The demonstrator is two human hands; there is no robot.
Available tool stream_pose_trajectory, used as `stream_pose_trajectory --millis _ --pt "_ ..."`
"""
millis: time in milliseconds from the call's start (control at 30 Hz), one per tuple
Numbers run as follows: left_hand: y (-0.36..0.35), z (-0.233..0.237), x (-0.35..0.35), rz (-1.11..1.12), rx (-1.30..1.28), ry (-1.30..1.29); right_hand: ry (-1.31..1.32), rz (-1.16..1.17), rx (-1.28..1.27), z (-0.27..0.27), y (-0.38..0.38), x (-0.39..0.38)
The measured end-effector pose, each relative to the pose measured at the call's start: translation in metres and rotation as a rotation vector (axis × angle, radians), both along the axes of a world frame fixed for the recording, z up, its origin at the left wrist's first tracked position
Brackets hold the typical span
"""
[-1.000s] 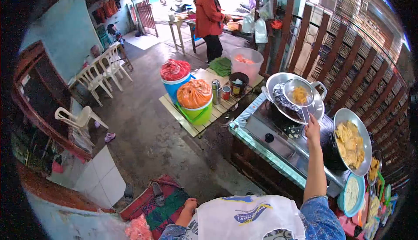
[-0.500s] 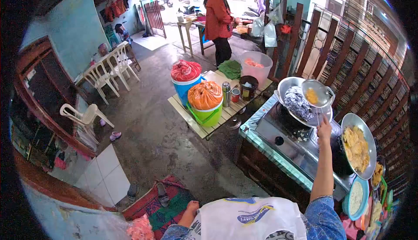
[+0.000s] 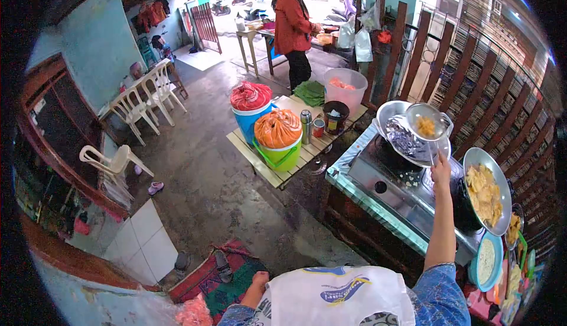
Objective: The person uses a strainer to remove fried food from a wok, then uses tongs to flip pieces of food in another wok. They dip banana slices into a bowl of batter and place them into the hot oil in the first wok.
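Right hand: my right hand (image 3: pixel 440 171) reaches out over the stove (image 3: pixel 384 187), its grip closed around the handle (image 3: pixel 433 150) of a strainer (image 3: pixel 437 115).
Strainer: above the far end of the stove, over the wide metal pan (image 3: pixel 385 113); I cannot tell whether the two touch.
In the strainer: a small heap of golden-orange bits (image 3: pixel 425 127).
Wide pan: on the far part of the stove, its inside shiny and mottled beneath the strainer.
Left hand: my left hand (image 3: pixel 258 281) is low beside my body, to the left of the stove, with the fingers curled; I cannot tell whether they close on anything.
Second pan: the second pan (image 3: pixel 503 187) is at the right side of the stove, tilted and full of golden fried pieces (image 3: pixel 483 193).
Bowl: a blue bowl (image 3: pixel 499 249) of pale mixture (image 3: pixel 486 261) is near the stove's right, closer to me than the second pan.
Counter: the counter (image 3: pixel 360 208) carries the stove, its patterned edge showing along the stove's left.
Left of the stove: a low slatted platform (image 3: pixel 251 159) bears a blue bucket (image 3: pixel 251 119), a green bucket (image 3: pixel 286 159), a metal flask (image 3: pixel 306 128) and a red can (image 3: pixel 319 127).
Beyond the stove: a person (image 3: pixel 289 27) in a red top stands side-on, hands over another surface.
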State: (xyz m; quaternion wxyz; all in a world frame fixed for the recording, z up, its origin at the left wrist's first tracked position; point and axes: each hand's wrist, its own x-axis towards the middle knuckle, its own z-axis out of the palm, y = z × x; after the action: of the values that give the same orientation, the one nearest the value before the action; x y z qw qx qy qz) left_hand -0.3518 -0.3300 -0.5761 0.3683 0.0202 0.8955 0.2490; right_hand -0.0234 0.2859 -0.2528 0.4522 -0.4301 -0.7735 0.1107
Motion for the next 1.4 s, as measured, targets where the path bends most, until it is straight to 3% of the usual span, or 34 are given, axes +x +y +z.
stream_pose_trajectory --millis 33,67,133,167,233,367,400,433,467,533,567,667,700,733,767,800,833,867,933,1067,1100,1133,1167,1200,1233,1267,1333,1400 --pt "0.001 0.008 -0.002 -0.041 -0.005 -0.001 0.505 0.034 -0.642 0.068 -0.066 -0.03" --pt "0.002 0.011 -0.004 -0.042 -0.006 -0.003 0.504 0.033 -0.643 0.067 -0.064 -0.029" --pt "0.001 0.006 -0.007 -0.284 -0.053 0.09 0.561 0.023 -0.551 0.064 -0.059 -0.026" --pt "0.003 0.012 0.003 -0.278 -0.053 0.087 0.568 0.005 -0.574 0.075 -0.069 -0.031" --pt "0.011 0.03 0.02 0.126 0.03 -0.077 0.487 0.028 -0.561 0.068 -0.061 -0.029" --pt "0.005 0.033 0.046 0.06 0.065 -0.015 0.384 0.004 -0.4 0.036 -0.026 -0.015" --pt "0.004 0.021 0.05 -0.06 0.003 0.046 0.376 -0.016 -0.329 0.026 -0.014 -0.012" --pt "0.002 0.009 0.052 -0.182 -0.064 0.108 0.285 0.038 -0.344 0.017 -0.002 -0.007" --pt "0.0 -0.007 0.055 -0.185 -0.068 0.111 0.511 0.15 -0.695 0.074 -0.061 -0.016" --pt "0.0 -0.031 0.065 -0.289 -0.161 0.132 0.543 0.167 -0.587 0.071 -0.057 -0.01" --pt "0.005 -0.019 0.073 -0.291 -0.163 0.129 0.582 0.171 -0.518 0.065 -0.051 -0.011" --pt "0.018 -0.008 0.09 -0.194 -0.234 0.147 0.217 0.128 -0.411 0.055 -0.035 0.002" --pt "0.023 -0.008 0.092 -0.237 -0.278 0.146 0.307 0.141 -0.466 0.049 -0.032 0.005" --pt "0.026 -0.013 0.095 -0.286 -0.32 0.143 0.478 0.142 -0.62 0.078 -0.059 0.0" --pt "0.029 -0.009 0.101 -0.309 -0.324 0.142 0.315 0.064 -0.429 0.085 -0.065 0.003" --pt "0.03 0.0 0.107 -0.303 -0.256 0.098 0.229 0.059 -0.444 0.079 -0.057 0.008" --pt "0.03 0.008 0.115 -0.295 -0.191 0.054 0.23 0.089 -0.429 0.062 -0.042 0.011" --pt "0.029 0.013 0.124 -0.318 -0.199 0.055 0.165 0.101 -0.226 0.034 -0.015 0.012" --pt "0.027 0.013 0.143 -0.212 -0.226 0.099 0.386 0.164 -0.598 0.061 -0.035 0.012" --pt "-0.008 -0.037 0.161 -0.457 -0.041 0.128 0.207 0.202 -0.417 0.035 -0.007 0.014" --pt "-0.012 -0.031 0.165 -0.422 -0.029 0.113 0.26 0.156 -0.585 0.07 -0.039 0.015" --pt "-0.014 -0.027 0.173 -0.398 -0.021 0.098 0.152 0.099 -0.22 0.046 -0.022 0.012" --pt "-0.012 -0.024 0.177 -0.372 -0.02 0.097 0.225 0.081 -0.393 0.066 -0.042 0.01" --pt "-0.012 -0.016 0.178 -0.354 -0.009 0.09 0.104 0.061 -0.399 0.079 -0.048 0.01" --pt "-0.01 -0.011 0.179 -0.339 -0.003 0.089 0.152 0.164 -0.379 0.052 -0.023 0.005" --pt "-0.01 -0.006 0.179 -0.314 0.01 0.089 0.152 0.186 -0.464 0.061 -0.026 0.003" --pt "-0.002 0.002 0.179 -0.313 0.002 0.079 0.473 0.267 -0.746 0.084 -0.054 0.006" --pt "0.002 0.006 0.181 -0.303 0.014 0.067 0.292 0.257 -0.647 0.046 -0.013 -0.013"
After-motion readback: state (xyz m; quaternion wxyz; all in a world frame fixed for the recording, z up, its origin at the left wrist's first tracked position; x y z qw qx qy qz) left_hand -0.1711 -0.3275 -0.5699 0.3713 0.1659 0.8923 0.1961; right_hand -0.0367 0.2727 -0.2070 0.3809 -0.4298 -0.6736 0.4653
